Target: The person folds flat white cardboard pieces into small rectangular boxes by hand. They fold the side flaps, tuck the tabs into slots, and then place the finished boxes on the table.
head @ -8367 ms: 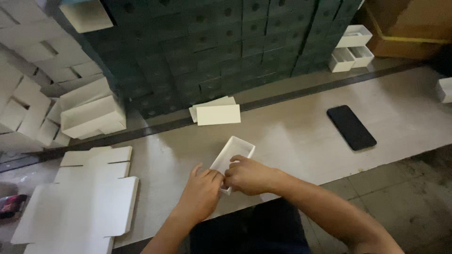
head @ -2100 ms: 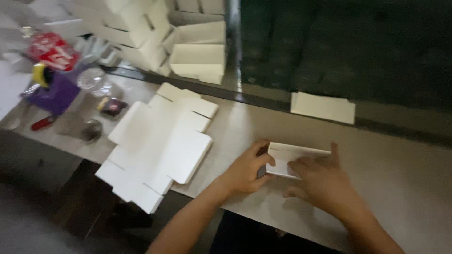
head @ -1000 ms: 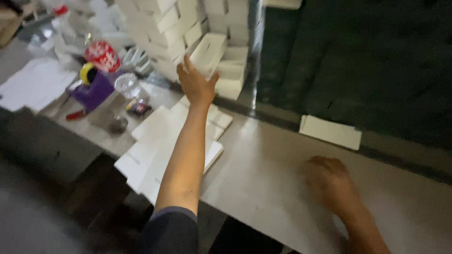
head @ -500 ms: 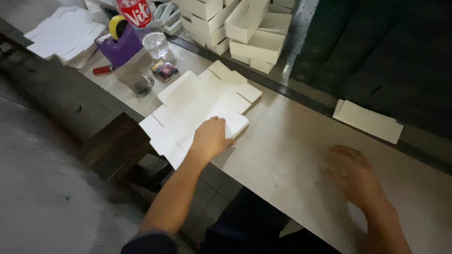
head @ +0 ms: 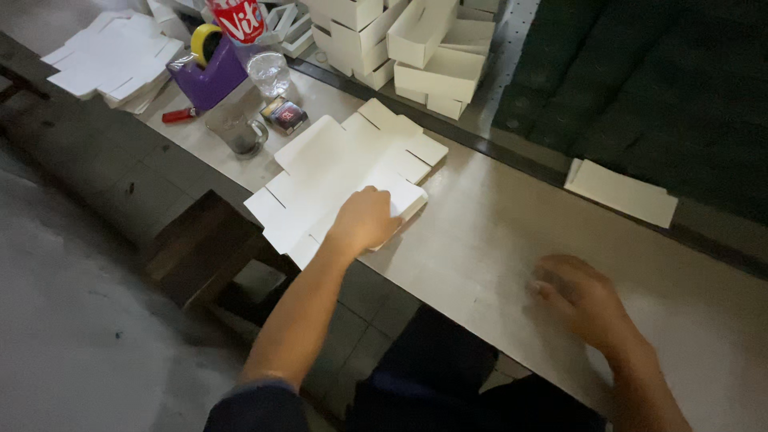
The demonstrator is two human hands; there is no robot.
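Your left hand (head: pixel 366 219) has come back from the stacked boxes (head: pixel 416 44) at the far edge, where it reached a second ago, and now lies palm down on the near corner of the pile of flat blanks (head: pixel 344 172), fingers curled over the top sheet's edge; from above I cannot tell whether they have pinched the sheet or only press on it. The folded box you were working two seconds ago is gone from in front of you, so it looks as if that one was set among the stack and a fresh blank is the piece in hand. The blanks lie on the tabletop (head: pixel 480 232) to your left, overhanging its near edge slightly, with the mug (head: pixel 238 132), the small tin (head: pixel 284 114) and the purple tape holder (head: pixel 212 68) just beyond them. Your right hand (head: pixel 580 300) rests on bare tabletop well apart from the pile, loosely curled and holding nothing, much where it was half a second ago. A single folded card (head: pixel 622 192) lies farther back on the right, untouched. The top sheet appears still flush with the pile, so I judge the lift not yet begun.
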